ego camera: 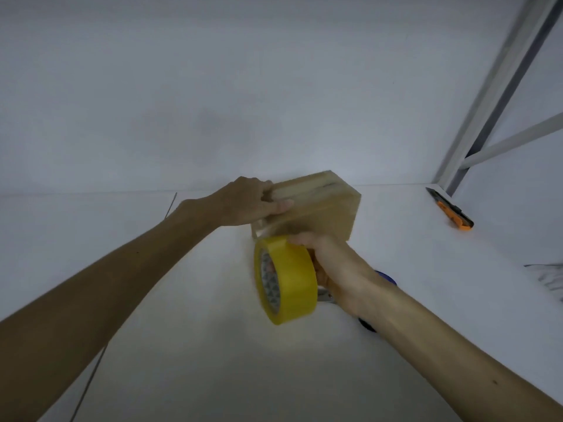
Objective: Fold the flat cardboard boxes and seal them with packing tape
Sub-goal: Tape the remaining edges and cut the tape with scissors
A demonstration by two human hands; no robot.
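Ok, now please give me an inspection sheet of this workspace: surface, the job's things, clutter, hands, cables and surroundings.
Surface: white table, with dark smudges at its right edge.
Job's things: one folded cardboard box stands on the table; a yellow tape roll is held just in front of it.
Clutter: an orange utility knife lies at the far right; blue-handled scissors are partly hidden under the right forearm.
Hands: the left hand grips the box's upper left edge; the right hand holds the tape roll.
Cables: a thin dark line on the left; wire or seam, cannot tell.
Surroundings: white wall behind; grey metal frame at the upper right.
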